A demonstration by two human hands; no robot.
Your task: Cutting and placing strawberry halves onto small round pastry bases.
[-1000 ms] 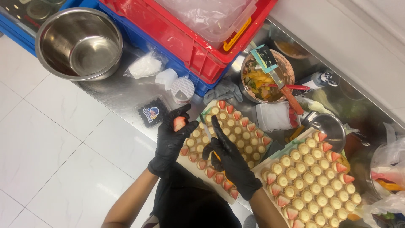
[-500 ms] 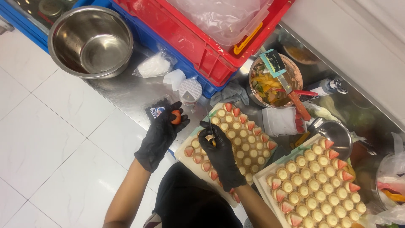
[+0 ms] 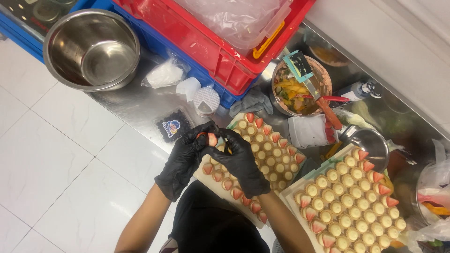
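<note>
Both gloved hands are meeting over the near tray [image 3: 206, 180]: my left hand [image 3: 183, 159] and right hand [image 3: 241, 161] are pinching a strawberry piece [image 3: 212, 139] between their fingertips, just above the tray's tarts [image 3: 262, 145]. Beyond them I am seeing a second tray [image 3: 300, 180] at right, a steel bowl [image 3: 91, 49], and red [image 3: 206, 42] and blue crates [image 3: 154, 44] farther back.
</note>
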